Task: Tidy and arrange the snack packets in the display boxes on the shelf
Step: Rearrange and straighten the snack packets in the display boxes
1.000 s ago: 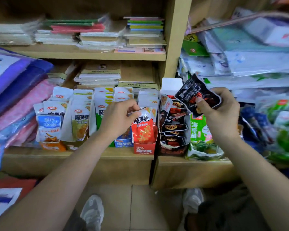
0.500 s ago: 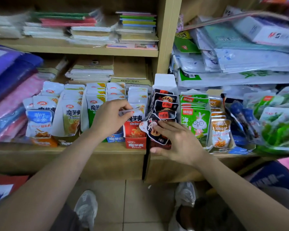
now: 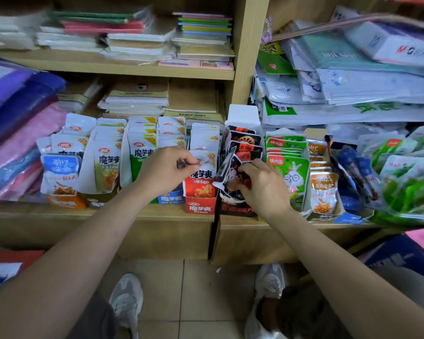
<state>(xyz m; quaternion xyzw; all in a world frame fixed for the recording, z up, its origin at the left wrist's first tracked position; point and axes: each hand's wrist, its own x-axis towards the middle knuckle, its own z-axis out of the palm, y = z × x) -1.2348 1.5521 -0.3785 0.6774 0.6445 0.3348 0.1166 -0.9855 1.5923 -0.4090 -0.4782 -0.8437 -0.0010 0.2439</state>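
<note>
Floor tiles (image 3: 181, 289) lie nearest, with two grey shoes (image 3: 126, 299) planted on them, toes toward the shelf. Both forearms reach up from the near corners over the wooden shelf lip (image 3: 96, 211). A dark seam splits the shelf into a left and a right unit just below the hands.

The display boxes stand flush with that lip, side by side and touching, so there is no slack between them. The only free room is above the packet tops.

The left hand (image 3: 164, 171) pinches the top edge of the front red-and-white packet (image 3: 201, 184) between thumb and forefinger. This packet stands upright in the red box (image 3: 200, 205), long axis vertical, print facing near.

Just right of it, the right hand (image 3: 264, 187) curls its fingers over a black packet (image 3: 230, 178) at the front of the black box (image 3: 235, 209). This packet sits askew, its long axis tipped off vertical, with a pale lower corner poking left against the red box. The black packets behind it stand straighter, overlapping in a row.

Right of the hand are upright green packets (image 3: 289, 167), then orange packets (image 3: 323, 189). Loose green bags (image 3: 406, 192) spill at the far right.

Farther back, the black box's white flap (image 3: 242, 115) rises against the wooden post (image 3: 245, 45). Stacked notebooks (image 3: 137, 99) lie flat behind the left boxes.
</note>
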